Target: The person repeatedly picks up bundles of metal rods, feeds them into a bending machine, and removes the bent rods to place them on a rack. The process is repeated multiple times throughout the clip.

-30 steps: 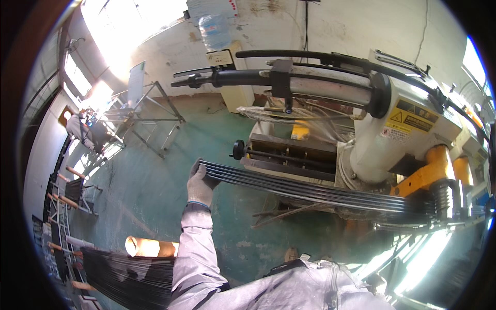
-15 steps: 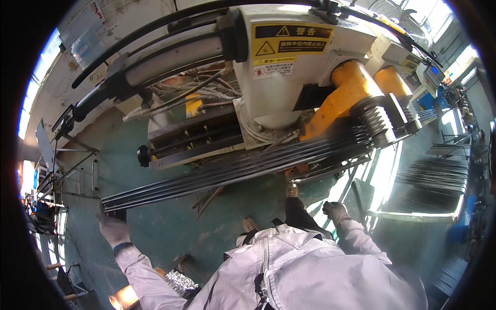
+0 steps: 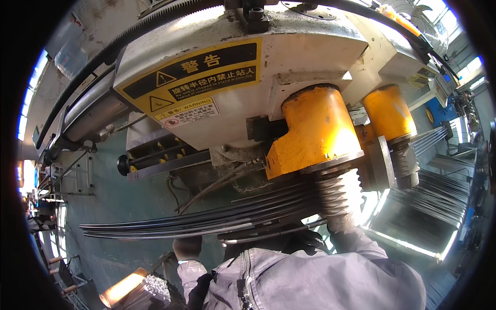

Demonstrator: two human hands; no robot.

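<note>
A bundle of long, thin dark metal rods [image 3: 206, 222] runs across in front of me, its free ends fanned out at the left and its right part passing behind a ribbed steel roller [image 3: 339, 199]. That roller hangs below an orange cylindrical housing [image 3: 318, 132] on the bending machine. My left hand [image 3: 187, 249], in a grey glove, is just below the near side of the rods; its fingers are in shadow and I cannot see whether they grip. Close under the roller is my right hand [image 3: 343, 237], mostly hidden by it, fingers unseen.
The pale machine body [image 3: 289, 51] with a yellow-black warning label [image 3: 191, 77] fills the upper middle. A second orange housing [image 3: 388, 113] stands to the right. More rods [image 3: 429, 201] lie in a rack at far right. A wooden roll [image 3: 124, 287] is at lower left.
The machine's head has come nearer and looms larger. My left hand has moved right, away from the rods' left ends. My right hand has risen toward the roller, and my body is closer to the rods.
</note>
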